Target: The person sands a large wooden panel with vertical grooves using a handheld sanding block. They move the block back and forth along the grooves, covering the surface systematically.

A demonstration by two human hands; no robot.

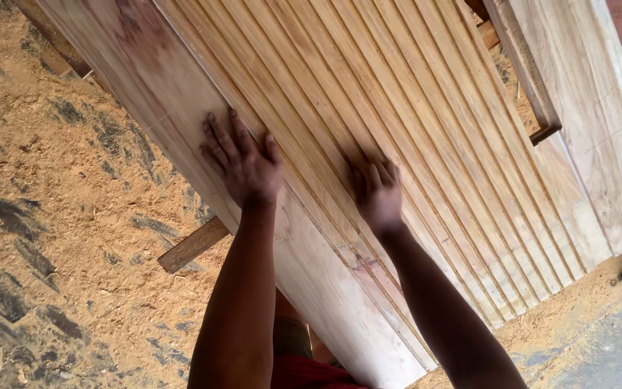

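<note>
Pale, reddish-streaked timber filled most of the view: a row of narrow wooden slats stood on edge, packed side by side across a broad flat board that served as the worktop. The left hand lay flat with its fingers spread at the near edge of the row, where the first slat met the bare board. The right hand rested palm-down on top of the slats a little further in, fingers extended and slightly blurred; neither hand gripped anything. A wider plank lay beyond the row, and a short wooden batten stuck out from under the board. Sawdust covered the floor.

Judging by the hands, the step in hand looked like pressing the slats tight and level. To do that well, pressure would best be spread through the flat palms, pushing sideways from the outer slat while the other hand held the tops down, so that no slat tipped or rode up above its neighbours.
</note>
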